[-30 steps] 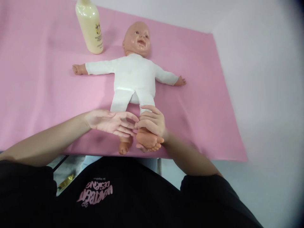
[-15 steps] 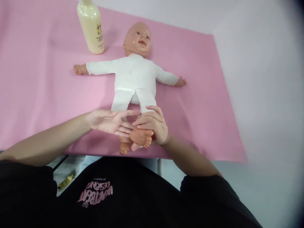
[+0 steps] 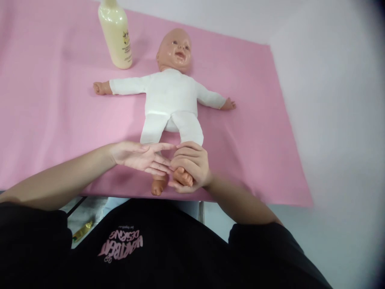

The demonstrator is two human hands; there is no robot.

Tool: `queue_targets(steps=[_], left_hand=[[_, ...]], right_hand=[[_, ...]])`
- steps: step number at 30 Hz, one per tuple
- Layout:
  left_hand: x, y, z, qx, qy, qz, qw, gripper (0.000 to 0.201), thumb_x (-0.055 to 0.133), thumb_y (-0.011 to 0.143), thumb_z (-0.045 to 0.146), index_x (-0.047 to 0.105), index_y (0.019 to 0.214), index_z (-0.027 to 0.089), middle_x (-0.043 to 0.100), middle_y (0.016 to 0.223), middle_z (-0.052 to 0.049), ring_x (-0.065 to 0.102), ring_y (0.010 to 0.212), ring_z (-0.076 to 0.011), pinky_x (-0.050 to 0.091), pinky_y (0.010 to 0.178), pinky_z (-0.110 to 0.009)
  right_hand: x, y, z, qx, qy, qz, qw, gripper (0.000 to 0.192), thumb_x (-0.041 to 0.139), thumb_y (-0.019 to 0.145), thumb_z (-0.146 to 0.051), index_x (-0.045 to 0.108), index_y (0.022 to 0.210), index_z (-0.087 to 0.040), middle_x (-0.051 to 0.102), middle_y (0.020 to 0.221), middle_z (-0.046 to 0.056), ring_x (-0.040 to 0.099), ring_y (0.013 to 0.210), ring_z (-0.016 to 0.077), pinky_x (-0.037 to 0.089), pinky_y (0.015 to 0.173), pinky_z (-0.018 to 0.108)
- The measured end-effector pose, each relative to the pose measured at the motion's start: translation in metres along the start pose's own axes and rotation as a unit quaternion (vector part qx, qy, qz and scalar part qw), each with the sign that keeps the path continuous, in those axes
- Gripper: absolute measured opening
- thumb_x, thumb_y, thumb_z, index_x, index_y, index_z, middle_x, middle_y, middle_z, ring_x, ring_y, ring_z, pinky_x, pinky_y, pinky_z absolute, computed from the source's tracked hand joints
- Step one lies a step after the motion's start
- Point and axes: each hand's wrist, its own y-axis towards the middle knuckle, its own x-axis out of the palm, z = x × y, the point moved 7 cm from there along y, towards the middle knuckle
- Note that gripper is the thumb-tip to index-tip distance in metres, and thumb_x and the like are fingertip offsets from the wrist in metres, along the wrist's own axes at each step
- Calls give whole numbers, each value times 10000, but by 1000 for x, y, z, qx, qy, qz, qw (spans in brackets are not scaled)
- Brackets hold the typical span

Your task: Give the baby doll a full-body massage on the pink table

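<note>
A baby doll (image 3: 171,94) in a white cloth suit lies on its back, arms spread, feet toward me. My right hand (image 3: 192,164) wraps round the doll's foot (image 3: 183,176) on the right side, and only its toes and front show between my fingers. My left hand (image 3: 141,156) reaches in from the left with fingers stretched out, palm turned up. Its fingertips meet my right hand beside the held foot; whether they touch the doll's leg I cannot tell. The doll's other foot (image 3: 158,186) rests on the pink cover below my left fingers.
A pink cover (image 3: 246,132) spreads over the table. Beyond the doll's arm, at the upper left, stands a pale yellow bottle (image 3: 117,38). Under the near table edge lies a small bottle with yellow contents (image 3: 82,231). A white wall (image 3: 331,100) is on the right.
My right hand has slid toward the foot and closed farther over it, covering the sole that showed before. The doll's knee on that side is now uncovered. My left hand has hardly moved.
</note>
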Motion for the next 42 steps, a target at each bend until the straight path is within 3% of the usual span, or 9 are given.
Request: queue_targets(steps=[4, 10, 17, 21, 26, 30, 37, 42], left_hand=[[1, -1, -3, -5, 17, -12, 1000, 1065, 609, 819, 625, 70, 1631, 195, 552, 1467, -163, 498, 1417, -344, 358, 1169, -502], [0, 0, -4, -2, 24, -11, 1000, 1035, 630, 809, 639, 136, 1625, 238, 584, 1436, -147, 524, 1398, -334, 374, 1164, -496], [1, 1, -3, -9, 15, -9, 1000, 1043, 652, 801, 620, 140, 1628, 244, 568, 1456, -154, 517, 1407, -341, 386, 1157, -504], [0, 1, -4, -9, 14, -4, 1000, 1068, 668, 801, 626, 120, 1628, 229, 561, 1459, -165, 526, 1398, -343, 373, 1168, -504], [1, 1, -4, -12, 16, 3, 1000, 1109, 681, 791, 616, 94, 1635, 201, 537, 1479, -159, 480, 1437, -349, 386, 1161, -469], [2, 1, -3, -13, 20, 5, 1000, 1096, 682, 794, 604, 110, 1638, 202, 558, 1453, -144, 492, 1430, -343, 401, 1155, -454], [6, -1, -1, -7, 31, -31, 999, 1104, 660, 882, 571, -39, 1642, 178, 550, 1485, -176, 480, 1447, -323, 338, 1212, -499], [8, -5, 0, -34, 51, -52, 997, 1156, 665, 882, 594, -105, 1634, 171, 507, 1535, -187, 455, 1471, -302, 305, 1233, -489]], right_hand=[[1, 0, -3, -18, -11, 28, 999, 154, 604, 892, -372, 522, 852, -248, 673, 695, -46, 664, 666, 157, 562, 796, 369], [4, 0, -2, 7, 8, -19, 1000, 111, 580, 886, -339, 541, 848, -242, 658, 692, -45, 648, 668, 154, 537, 809, 373], [4, -2, 2, 19, 44, -44, 998, 477, 257, 1004, -543, 532, 778, -226, 628, 644, -16, 639, 613, 149, 526, 788, 385], [6, -3, 1, 6, 13, -19, 1000, 374, 444, 961, -546, 543, 783, -232, 628, 631, -35, 645, 621, 152, 534, 793, 379], [10, -3, -6, -37, 15, -14, 999, 49, 576, 901, -279, 571, 927, -238, 705, 759, -39, 660, 678, 134, 556, 805, 347], [11, -2, -13, -57, 28, -18, 998, 63, 529, 939, -205, 590, 931, -221, 700, 778, -19, 641, 669, 124, 563, 743, 306], [11, -5, -16, -88, 73, -41, 993, 364, 394, 1057, -392, 636, 856, -208, 660, 741, 4, 640, 702, 137, 580, 772, 311], [15, -6, -17, -109, 60, -61, 990, 232, 564, 981, -381, 642, 834, -219, 666, 718, -22, 627, 666, 121, 568, 743, 283]])
